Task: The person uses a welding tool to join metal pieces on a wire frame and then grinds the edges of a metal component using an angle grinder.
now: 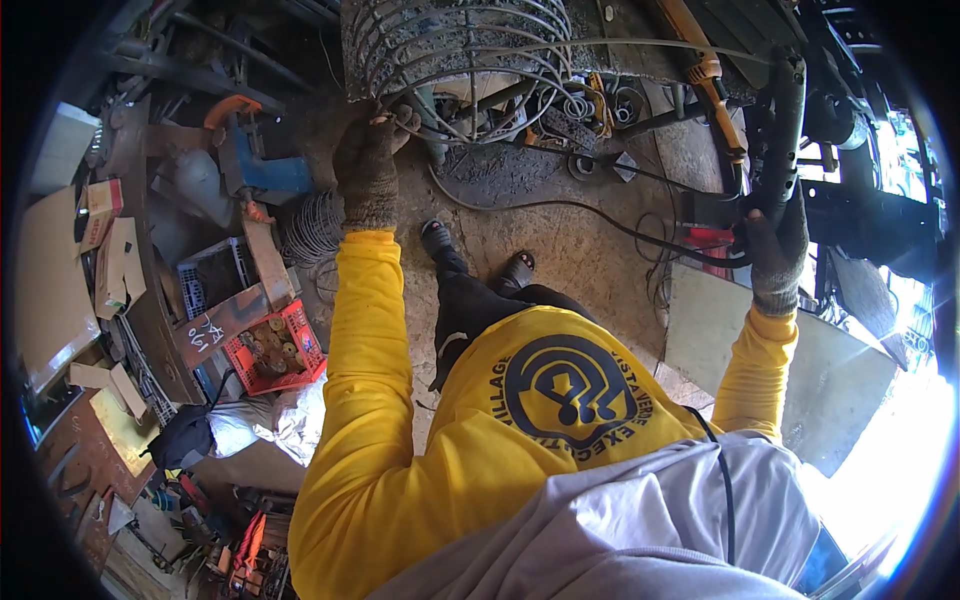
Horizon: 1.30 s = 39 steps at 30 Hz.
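Note:
My left hand (368,165), in a dark knitted glove, is closed at the lower left edge of a coil of thick metal wire (450,78). The coil's loops spread over a dirty metal work surface at the top middle. My right hand (776,255), also gloved, is wrapped round the lower end of an upright grey metal tube (788,130) at the right. A single strand of wire runs from the coil toward the top of that tube. The palm sides of both hands are hidden.
An orange power tool (712,85) with a cord lies left of the tube. A black cable (570,203) crosses above the floor. At left are a blue vise (265,165), a red crate (275,348) and cardboard (55,290). A pale board (780,360) stands lower right.

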### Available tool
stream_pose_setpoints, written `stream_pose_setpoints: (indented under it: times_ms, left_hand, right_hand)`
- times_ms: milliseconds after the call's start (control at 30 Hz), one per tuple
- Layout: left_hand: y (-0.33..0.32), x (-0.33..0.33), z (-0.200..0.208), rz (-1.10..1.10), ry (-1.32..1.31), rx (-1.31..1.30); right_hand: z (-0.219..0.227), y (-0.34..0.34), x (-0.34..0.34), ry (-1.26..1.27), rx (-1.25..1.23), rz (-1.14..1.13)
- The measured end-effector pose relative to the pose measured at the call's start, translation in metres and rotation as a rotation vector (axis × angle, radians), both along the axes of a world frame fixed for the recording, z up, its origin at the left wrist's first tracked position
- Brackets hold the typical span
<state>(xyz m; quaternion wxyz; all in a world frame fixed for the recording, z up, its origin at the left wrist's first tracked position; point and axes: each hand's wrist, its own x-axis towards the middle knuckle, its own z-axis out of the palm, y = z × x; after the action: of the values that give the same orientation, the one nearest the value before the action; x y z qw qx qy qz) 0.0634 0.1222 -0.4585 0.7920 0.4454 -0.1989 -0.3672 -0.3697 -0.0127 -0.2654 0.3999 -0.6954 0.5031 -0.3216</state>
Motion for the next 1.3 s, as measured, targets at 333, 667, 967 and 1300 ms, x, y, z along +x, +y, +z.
stream_pose_setpoints:
  times_ms: [333,667,967,1300]
  left_hand:
    - [0.000,-0.001,0.002,-0.033,-0.006,-0.031]
    - [0.000,-0.003,0.003,0.011,-0.032,-0.016]
    - [0.002,-0.003,-0.003,0.012,-0.074,-0.014]
    - [0.001,-0.009,0.011,0.056,-0.047,0.052]
  right_hand:
    - [0.003,-0.004,0.002,0.037,0.025,-0.018]
    - [0.003,-0.006,0.000,0.039,0.009,0.023]
    - [0.005,-0.008,-0.003,0.041,-0.018,0.029]
    - [0.011,-0.006,0.001,0.092,-0.048,0.048]
